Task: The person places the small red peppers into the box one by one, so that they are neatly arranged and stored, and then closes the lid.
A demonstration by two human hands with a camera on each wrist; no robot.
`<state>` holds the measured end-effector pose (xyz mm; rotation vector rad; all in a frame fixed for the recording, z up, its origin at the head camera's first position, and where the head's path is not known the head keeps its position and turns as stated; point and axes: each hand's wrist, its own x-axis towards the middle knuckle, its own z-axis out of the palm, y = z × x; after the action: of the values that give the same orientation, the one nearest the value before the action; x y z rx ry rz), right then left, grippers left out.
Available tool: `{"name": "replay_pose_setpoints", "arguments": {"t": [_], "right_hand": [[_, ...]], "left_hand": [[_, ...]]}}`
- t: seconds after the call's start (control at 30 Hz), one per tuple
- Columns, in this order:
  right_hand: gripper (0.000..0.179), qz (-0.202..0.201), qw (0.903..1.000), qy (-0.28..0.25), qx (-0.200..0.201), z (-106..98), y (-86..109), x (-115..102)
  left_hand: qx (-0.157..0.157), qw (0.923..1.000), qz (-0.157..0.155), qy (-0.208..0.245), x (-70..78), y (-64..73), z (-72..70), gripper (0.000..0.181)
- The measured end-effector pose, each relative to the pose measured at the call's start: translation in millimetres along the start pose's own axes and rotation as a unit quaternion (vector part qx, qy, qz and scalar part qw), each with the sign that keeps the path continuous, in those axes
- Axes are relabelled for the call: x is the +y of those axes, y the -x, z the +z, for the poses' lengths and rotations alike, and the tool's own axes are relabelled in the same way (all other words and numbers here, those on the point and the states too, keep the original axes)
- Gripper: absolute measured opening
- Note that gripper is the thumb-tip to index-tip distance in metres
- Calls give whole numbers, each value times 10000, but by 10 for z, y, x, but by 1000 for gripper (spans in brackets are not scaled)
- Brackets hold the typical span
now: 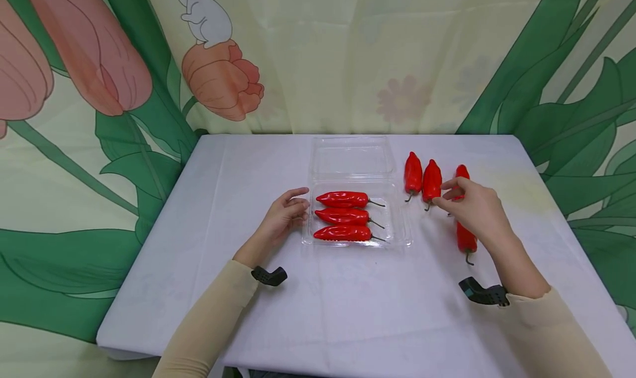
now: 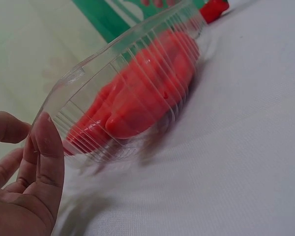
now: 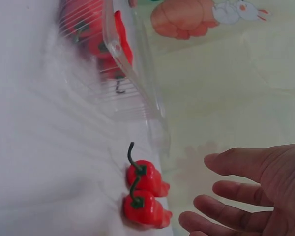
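Note:
A clear plastic clamshell box (image 1: 397, 223) lies with its lid (image 1: 353, 156) folded back, holding three red peppers side by side, including the middle pepper (image 1: 343, 217). My left hand (image 1: 282, 217) is at the box's left side; in the left wrist view its fingertips (image 2: 48, 135) touch the rim. To the right, my right hand (image 1: 474, 207) hovers over loose red peppers, its fingers (image 3: 231, 211) apart and nothing between them. It partly covers one pepper (image 1: 462, 171); another pepper (image 1: 466, 239) lies below it, also partly hidden.
Two more peppers, the left one (image 1: 413, 174) and the right one (image 1: 432, 180), lie right of the lid on the white-covered table (image 1: 318, 301). A printed curtain (image 1: 348, 58) hangs behind the table's far edge.

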<state>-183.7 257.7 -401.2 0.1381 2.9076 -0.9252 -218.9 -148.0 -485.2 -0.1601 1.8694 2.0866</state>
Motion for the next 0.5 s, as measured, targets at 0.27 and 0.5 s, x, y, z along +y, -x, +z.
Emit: {"name": "replay_pose_setpoints", "arguments": {"t": [0.27,0.5], "right_hand": [[66,331,9991,263,-93,10,-17,217],[62,514,9979,347,-202,13,-61,430]], "left_hand": [[-13,10000,-7,68,6,16,1,48],[-2,10000,4,78,6,18,6,48]]}}
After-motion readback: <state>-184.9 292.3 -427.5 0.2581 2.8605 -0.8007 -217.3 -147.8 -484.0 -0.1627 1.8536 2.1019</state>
